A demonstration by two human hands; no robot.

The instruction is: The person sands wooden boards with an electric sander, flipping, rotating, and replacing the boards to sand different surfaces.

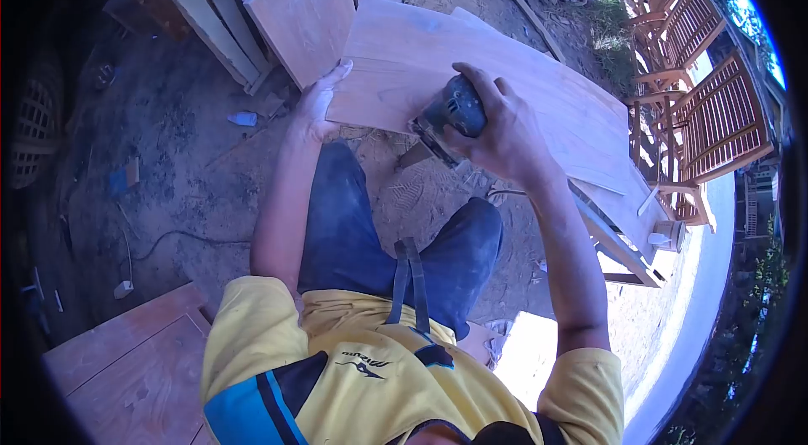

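Observation:
A wide wooden board (488, 58) lies tilted in front of me, above my knees. My left hand (321, 98) grips its left edge near the corner; some of the fingers are hidden. In my right hand (507, 127) is a dark power sander (456, 108), fingers wrapped over its rounded top. The sander rests at the board's near edge, partly overhanging it. More of the pale, dusty board surface stretches away to the right, over a wooden support (619, 247).
Wooden panels (296, 3) lean upright at the back left. Another panel (135, 352) lies at lower left. Slatted wooden chairs (715, 108) line the right side. A cable (189, 236) runs across the dusty ground. A small pot (669, 235) stands by the support.

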